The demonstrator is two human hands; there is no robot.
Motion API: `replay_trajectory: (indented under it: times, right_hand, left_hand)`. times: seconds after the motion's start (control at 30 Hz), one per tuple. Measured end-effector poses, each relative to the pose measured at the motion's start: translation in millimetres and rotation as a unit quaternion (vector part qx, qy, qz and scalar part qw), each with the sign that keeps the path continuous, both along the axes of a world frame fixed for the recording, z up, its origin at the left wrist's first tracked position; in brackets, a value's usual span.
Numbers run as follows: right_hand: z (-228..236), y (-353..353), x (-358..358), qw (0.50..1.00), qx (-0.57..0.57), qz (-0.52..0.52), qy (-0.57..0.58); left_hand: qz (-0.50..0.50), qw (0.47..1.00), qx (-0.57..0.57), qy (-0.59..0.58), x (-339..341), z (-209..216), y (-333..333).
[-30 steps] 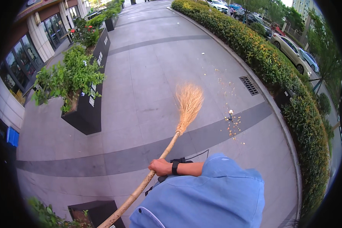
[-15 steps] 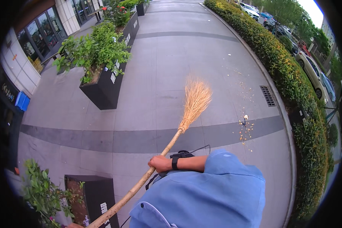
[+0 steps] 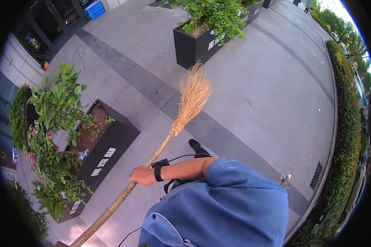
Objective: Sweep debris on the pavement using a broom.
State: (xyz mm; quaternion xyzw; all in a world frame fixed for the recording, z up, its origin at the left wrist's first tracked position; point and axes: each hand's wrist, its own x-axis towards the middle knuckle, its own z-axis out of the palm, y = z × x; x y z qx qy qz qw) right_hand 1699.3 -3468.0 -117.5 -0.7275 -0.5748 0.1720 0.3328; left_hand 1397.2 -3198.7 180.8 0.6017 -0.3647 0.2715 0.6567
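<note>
My right hand (image 3: 142,176), with a black strap and small device at the wrist, is closed round the bamboo handle of a straw broom (image 3: 191,96). The handle slants down to the lower left, where only a sliver of my left hand (image 3: 62,244) shows at the picture's edge, closed at its upper end. The bristles fan out over the grey paving, just short of a black planter in the view. I cannot tell whether they touch the ground. Scattered bits of litter (image 3: 285,178) lie on the right, apart from the broom.
A black planter (image 3: 111,154) with flowering shrubs stands close on the left, another planter (image 3: 189,51) farther ahead. On the right are a drain grate (image 3: 316,175), a kerb and a hedge (image 3: 345,123). A black shoe (image 3: 196,145) shows beside my forearm. A blue crate (image 3: 95,10) sits by the doorway.
My view has turned left, so the planters sit farther right and the litter nears the right edge. Both hands keep their hold on the broom. A black shoe has come into sight.
</note>
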Motion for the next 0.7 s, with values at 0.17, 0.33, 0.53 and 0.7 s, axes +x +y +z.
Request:
replay_trajectory:
  times: [0.17, 0.33, 0.53, 0.7]
  right_hand:
    - [6, 54, 26, 0.993, 0.034, 0.115, 0.010]
    - [-1, 88, 110, 0.991, 0.094, 0.084, -0.039]
    - [-17, 114, 258, 0.991, 0.107, 0.013, -0.085]
    - [-44, 97, 363, 0.995, 0.056, -0.045, -0.069]
  left_hand:
    - [0.167, 0.984, -0.061, -0.005, -2, 10, -77]
    - [0.240, 0.966, -0.099, -0.022, 44, -6, -107]
    - [0.270, 0.955, -0.122, -0.028, 174, -31, -124]
    - [0.310, 0.948, -0.067, 0.024, 294, -39, -123]
